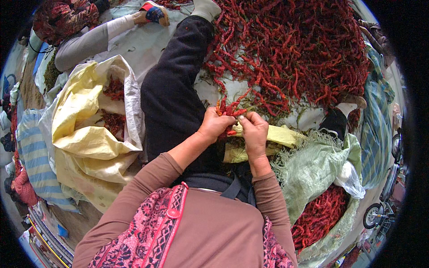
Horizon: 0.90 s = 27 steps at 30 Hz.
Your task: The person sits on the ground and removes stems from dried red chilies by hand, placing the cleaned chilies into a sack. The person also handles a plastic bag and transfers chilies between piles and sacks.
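Note:
A small bunch of dried red chili peppers (pixel 231 110) is gripped in my left hand (pixel 214 125), in front of my lap. My right hand (pixel 254 132) pinches at the stem end of the bunch, thumb against forefinger. Just below the hands lies a yellow woven sack (pixel 285 135), partly covered by my right hand. Beyond them a large heap of dried red chilies (pixel 291 50) spreads over a pale ground sheet (pixel 234 87), with loose stems among the nearer ones.
On the left stands an open yellow-white woven sack (pixel 80 134) with some darker chilies (pixel 114 124) inside. A green woven sack (pixel 315 171) and more red chilies (pixel 321 214) lie on the right. Another person's leg (pixel 90 42) extends at the upper left. A motorcycle (pixel 378 211) is at the right edge.

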{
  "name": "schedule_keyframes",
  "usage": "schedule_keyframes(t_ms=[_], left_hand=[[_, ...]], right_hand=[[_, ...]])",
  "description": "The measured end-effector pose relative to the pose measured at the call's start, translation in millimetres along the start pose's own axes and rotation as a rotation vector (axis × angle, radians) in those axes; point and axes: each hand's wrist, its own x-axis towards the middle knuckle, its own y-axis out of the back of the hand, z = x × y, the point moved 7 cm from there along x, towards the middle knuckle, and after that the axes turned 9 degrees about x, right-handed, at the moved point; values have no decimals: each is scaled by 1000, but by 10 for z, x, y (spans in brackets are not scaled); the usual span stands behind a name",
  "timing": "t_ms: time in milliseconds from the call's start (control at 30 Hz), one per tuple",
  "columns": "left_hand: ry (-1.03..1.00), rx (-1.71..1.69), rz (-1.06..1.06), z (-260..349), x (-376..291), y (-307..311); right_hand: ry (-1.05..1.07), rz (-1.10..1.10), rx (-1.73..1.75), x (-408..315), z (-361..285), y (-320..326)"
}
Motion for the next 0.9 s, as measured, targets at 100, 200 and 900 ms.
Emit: schedule_keyframes(t_ms=[100, 200, 900], left_hand=[[67, 1, 46, -170, 63, 67], [127, -10, 55, -109, 38, 96], [215, -49, 101, -231, 94, 223]], right_hand=[[-105, 2, 219, -34, -50, -52], [87, 137, -336, 191, -149, 570], [739, -1124, 679, -1834, -2504, -849]])
